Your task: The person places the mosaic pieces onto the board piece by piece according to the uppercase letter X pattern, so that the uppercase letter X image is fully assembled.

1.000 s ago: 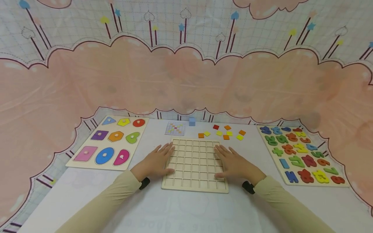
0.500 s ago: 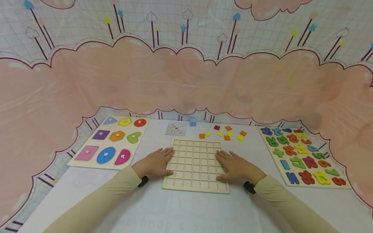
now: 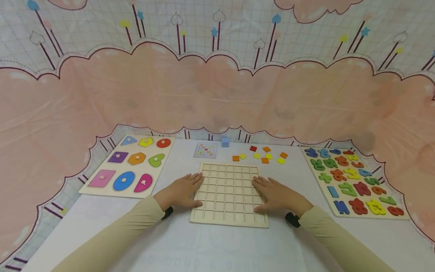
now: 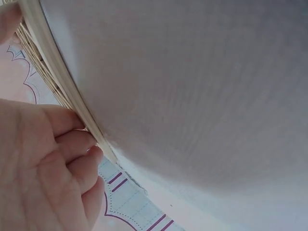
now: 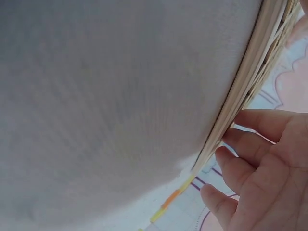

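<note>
A square wooden grid board (image 3: 224,196) lies flat on the white-covered table, its cells bare. My left hand (image 3: 181,192) rests along its left edge, fingers extended forward and thumb at the rim. On the opposite side, my right hand (image 3: 279,195) touches the right edge in a mirrored pose. The left wrist view has the fingers (image 4: 77,144) against the board's side; the right wrist view has fingers (image 5: 250,139) likewise at the side. Beyond the board lie several loose tiles, among them a red tile (image 3: 253,148) and an orange tile (image 3: 265,161).
A printed pattern card (image 3: 205,150) and a small blue block (image 3: 225,142) are behind the board. At left lies a shape puzzle (image 3: 136,170) with knobbed pieces; at right, a number puzzle (image 3: 334,198). A patterned cloth backdrop (image 3: 217,94) rises behind the table.
Both hands have slid slightly toward me along the board's edges. The board itself has shifted very slightly toward me; the tiles and puzzles stay where they were.
</note>
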Tool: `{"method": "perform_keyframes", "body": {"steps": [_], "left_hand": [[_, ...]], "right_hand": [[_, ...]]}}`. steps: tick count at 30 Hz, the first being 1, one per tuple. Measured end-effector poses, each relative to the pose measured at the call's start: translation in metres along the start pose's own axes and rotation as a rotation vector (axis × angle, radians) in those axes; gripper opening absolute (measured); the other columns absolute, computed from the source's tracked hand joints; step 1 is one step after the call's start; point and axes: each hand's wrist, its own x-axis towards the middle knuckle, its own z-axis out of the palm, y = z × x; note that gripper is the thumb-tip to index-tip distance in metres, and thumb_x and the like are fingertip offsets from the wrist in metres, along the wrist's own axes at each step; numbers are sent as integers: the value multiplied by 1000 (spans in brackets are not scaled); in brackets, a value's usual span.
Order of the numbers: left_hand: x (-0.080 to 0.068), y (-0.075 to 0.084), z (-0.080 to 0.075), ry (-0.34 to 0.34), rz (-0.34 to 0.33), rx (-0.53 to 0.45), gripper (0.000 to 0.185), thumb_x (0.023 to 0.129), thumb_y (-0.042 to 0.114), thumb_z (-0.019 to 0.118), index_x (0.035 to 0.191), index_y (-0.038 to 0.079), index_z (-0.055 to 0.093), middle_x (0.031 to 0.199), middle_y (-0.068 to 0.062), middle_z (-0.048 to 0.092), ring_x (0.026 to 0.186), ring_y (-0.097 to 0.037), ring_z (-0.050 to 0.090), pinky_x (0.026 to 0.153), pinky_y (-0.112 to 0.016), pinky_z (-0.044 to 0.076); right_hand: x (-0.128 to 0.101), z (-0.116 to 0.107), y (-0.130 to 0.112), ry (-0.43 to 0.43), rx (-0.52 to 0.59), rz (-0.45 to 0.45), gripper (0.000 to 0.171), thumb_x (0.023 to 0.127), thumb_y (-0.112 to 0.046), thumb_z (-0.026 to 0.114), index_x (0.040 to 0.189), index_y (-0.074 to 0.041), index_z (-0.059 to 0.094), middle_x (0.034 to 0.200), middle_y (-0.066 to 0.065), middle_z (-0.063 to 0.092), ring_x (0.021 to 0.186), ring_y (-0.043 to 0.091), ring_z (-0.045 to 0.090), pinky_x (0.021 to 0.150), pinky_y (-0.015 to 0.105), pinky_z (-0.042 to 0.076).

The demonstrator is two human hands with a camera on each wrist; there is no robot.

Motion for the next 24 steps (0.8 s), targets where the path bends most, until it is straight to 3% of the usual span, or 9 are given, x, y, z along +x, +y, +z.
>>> {"method": "perform_keyframes", "body": {"steps": [9,14,17,24], "left_hand": [[-1,0,1,30,12,62,86,89,58,47,146,-3,27,154,-17,27,143,-30,25,118,-43,22],[-2,0,1,39,15,69,85,90,57,48,146,-3,28,153,-18,27,143,-31,25,118,-43,22],[-2,0,1,34,10,62,84,90,58,47,146,-2,27,154,-17,26,144,-30,24,118,-42,22],[-2,0,1,14,4,45,84,90,57,47,146,-2,26,154,-17,25,144,-30,23,118,-42,21]], "right_hand": [[6,-7,15,68,78,1,96,78,-58,66,148,-4,28,155,14,25,144,31,24,117,49,22],[11,-17,33,199,229,18,84,80,-43,71,145,-3,34,151,15,34,139,34,32,113,51,29],[12,-23,43,280,379,61,74,81,-33,73,141,-5,42,147,15,41,136,37,36,110,54,32],[29,-26,66,452,499,50,48,82,-16,72,125,1,58,125,22,60,114,41,56,96,51,47]]}}
